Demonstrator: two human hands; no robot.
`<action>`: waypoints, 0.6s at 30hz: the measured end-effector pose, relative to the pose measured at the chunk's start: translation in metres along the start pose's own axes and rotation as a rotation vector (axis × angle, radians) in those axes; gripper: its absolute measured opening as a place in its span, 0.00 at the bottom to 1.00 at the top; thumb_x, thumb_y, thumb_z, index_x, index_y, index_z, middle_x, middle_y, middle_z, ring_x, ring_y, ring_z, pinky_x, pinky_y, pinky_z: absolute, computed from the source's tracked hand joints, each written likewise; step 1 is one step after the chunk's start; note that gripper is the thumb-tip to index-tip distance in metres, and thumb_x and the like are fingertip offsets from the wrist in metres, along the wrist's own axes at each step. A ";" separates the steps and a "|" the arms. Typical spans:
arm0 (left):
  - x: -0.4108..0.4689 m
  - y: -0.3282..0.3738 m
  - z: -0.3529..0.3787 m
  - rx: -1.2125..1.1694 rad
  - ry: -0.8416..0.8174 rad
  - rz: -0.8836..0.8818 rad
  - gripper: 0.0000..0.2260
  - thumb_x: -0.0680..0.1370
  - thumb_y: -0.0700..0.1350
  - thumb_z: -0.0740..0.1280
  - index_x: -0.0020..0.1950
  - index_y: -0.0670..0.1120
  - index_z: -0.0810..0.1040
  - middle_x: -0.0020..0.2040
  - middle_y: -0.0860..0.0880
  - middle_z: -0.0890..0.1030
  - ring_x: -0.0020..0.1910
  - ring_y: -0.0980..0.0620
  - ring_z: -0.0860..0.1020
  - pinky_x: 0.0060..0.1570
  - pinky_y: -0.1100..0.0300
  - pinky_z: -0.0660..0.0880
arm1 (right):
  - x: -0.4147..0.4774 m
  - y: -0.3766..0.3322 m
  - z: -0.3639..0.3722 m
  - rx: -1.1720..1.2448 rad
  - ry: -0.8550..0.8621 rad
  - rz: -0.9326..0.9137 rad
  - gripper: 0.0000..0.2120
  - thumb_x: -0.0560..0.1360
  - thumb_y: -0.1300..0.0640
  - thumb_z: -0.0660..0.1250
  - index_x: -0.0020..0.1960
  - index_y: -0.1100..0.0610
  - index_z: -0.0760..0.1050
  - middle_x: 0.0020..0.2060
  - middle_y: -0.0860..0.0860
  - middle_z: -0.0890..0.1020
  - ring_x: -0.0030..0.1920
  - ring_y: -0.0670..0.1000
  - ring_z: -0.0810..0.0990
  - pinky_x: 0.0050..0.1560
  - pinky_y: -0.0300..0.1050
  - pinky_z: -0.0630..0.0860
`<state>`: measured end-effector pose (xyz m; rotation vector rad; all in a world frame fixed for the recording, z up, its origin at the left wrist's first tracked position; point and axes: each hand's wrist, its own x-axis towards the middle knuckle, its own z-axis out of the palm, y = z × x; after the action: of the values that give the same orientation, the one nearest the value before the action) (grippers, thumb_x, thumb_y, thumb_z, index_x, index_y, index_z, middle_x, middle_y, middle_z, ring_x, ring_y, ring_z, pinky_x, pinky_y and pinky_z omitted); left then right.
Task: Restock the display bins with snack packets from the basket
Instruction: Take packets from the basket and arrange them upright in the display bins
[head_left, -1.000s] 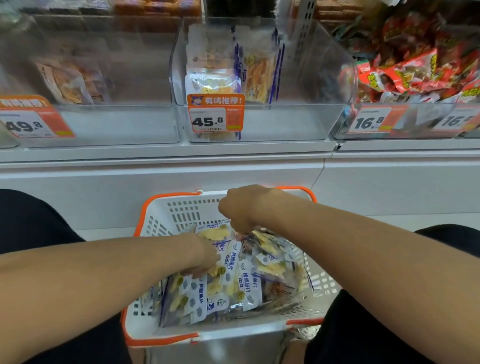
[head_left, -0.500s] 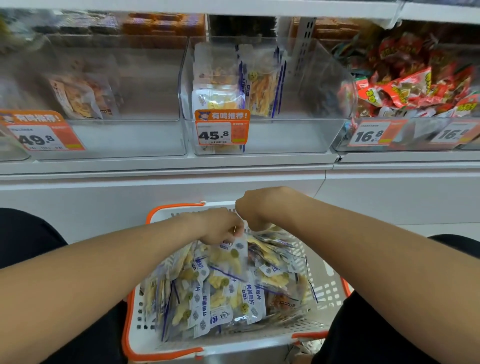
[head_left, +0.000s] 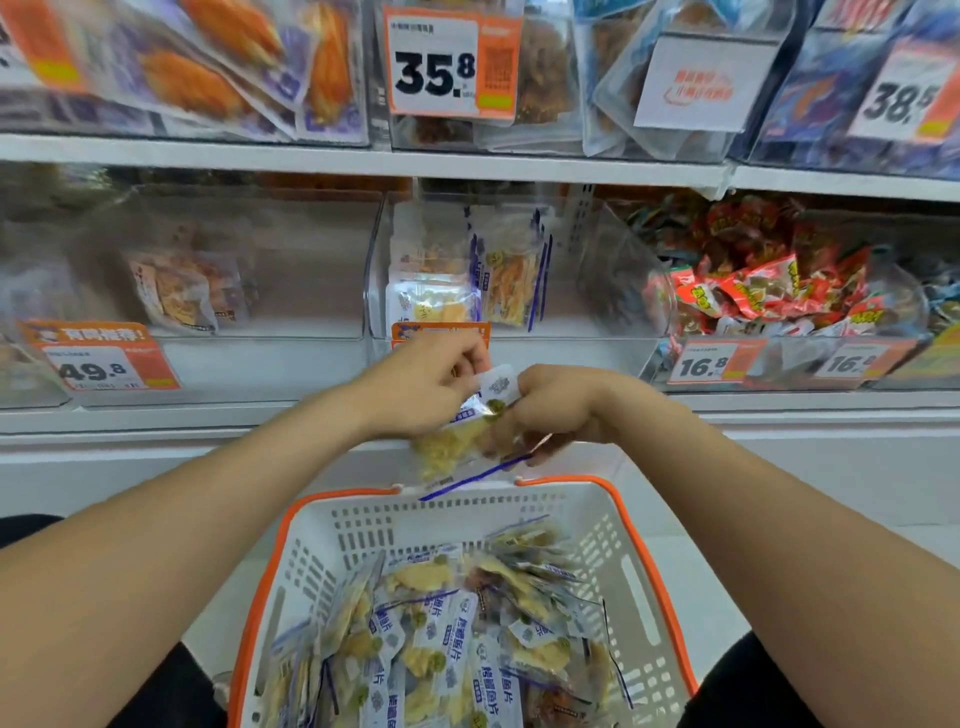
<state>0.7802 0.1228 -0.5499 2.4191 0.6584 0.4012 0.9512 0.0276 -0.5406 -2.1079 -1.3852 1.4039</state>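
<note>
Above the far rim of the basket (head_left: 358, 530), in front of the middle clear bin (head_left: 597, 296), the left hand (head_left: 421, 387) and right hand (head_left: 556, 408) grip a small bunch of snack packets (head_left: 457, 447) between them, fingers curled around it, while more packets (head_left: 452, 634) lie heaped in the basket.

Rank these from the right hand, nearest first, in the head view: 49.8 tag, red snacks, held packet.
1. The held packet, gripped in the right hand itself.
2. The red snacks, in the bin up to the right.
3. The 49.8 tag, far left on the shelf front.
</note>
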 end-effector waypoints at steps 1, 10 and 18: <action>0.002 0.003 -0.006 -0.031 0.062 0.020 0.05 0.82 0.40 0.67 0.52 0.50 0.79 0.45 0.53 0.81 0.42 0.56 0.79 0.44 0.59 0.76 | -0.003 -0.001 -0.005 0.087 -0.006 -0.049 0.09 0.75 0.58 0.77 0.53 0.60 0.86 0.48 0.54 0.89 0.45 0.52 0.83 0.51 0.49 0.83; 0.026 0.021 -0.045 -0.233 0.485 -0.222 0.07 0.82 0.45 0.66 0.59 0.50 0.79 0.45 0.53 0.86 0.46 0.52 0.85 0.46 0.51 0.82 | 0.002 -0.019 -0.036 0.917 0.332 -0.292 0.17 0.75 0.55 0.78 0.61 0.62 0.83 0.53 0.55 0.88 0.50 0.55 0.87 0.51 0.51 0.84; 0.040 0.023 -0.041 0.159 0.437 -0.142 0.12 0.82 0.40 0.62 0.61 0.50 0.81 0.54 0.51 0.83 0.51 0.51 0.81 0.53 0.52 0.79 | 0.029 -0.014 -0.072 0.910 0.890 -0.235 0.07 0.84 0.53 0.65 0.51 0.55 0.76 0.45 0.53 0.81 0.45 0.54 0.80 0.41 0.51 0.83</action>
<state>0.8045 0.1470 -0.4991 2.4292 1.0790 0.8591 1.0048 0.0780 -0.5118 -1.5215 -0.4571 0.6162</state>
